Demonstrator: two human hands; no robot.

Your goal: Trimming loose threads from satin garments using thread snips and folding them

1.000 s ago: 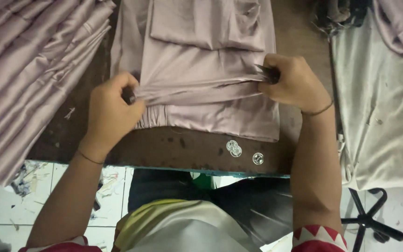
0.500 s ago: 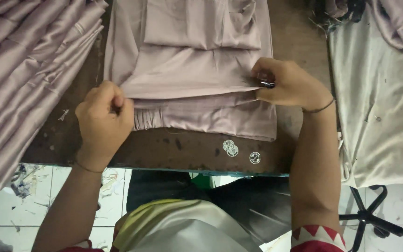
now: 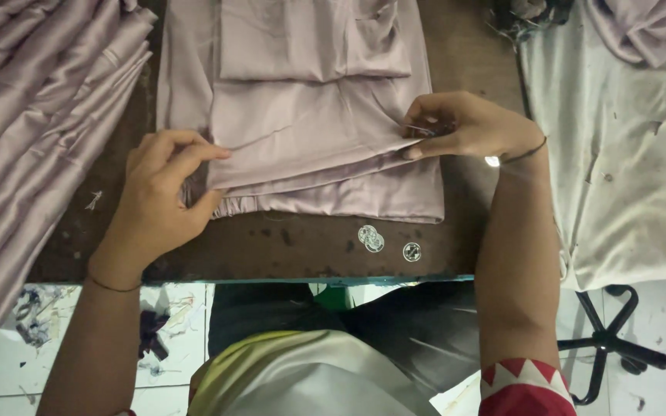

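While both hands work: folded mauve garment [image 3: 310, 146] lies flat on the dark desk [image 3: 287, 246], stretched between them.
Left hand [image 3: 159, 200]: fingers pinched on the garment's left fold edge, thumb under, fingertips on top.
Right hand [image 3: 464, 127]: closed on the right end of the same fold, with something thin and metallic at the fingertips; cannot tell what it is.
Handling, as a judgement: cloth looks thin, soft and light, with a satin sheen, likely to slip; layers would slide unless taken at the fold corners, as both hands do now.
Shape: stacked rectangular folds, smaller panel on top beyond the hands; gathered elastic-looking hem at the near edge, by the left thumb.
Left of left hand: pile of same-coloured cloth [image 3: 32, 131], draped in long ridges.
Right of right hand: pale, stained sheet [image 3: 626, 177], limp and creased.
Near edge of desk, between the wrists: three small round silver discs [image 3: 383, 243].
Desk surface: worn, scuffed brown wood.
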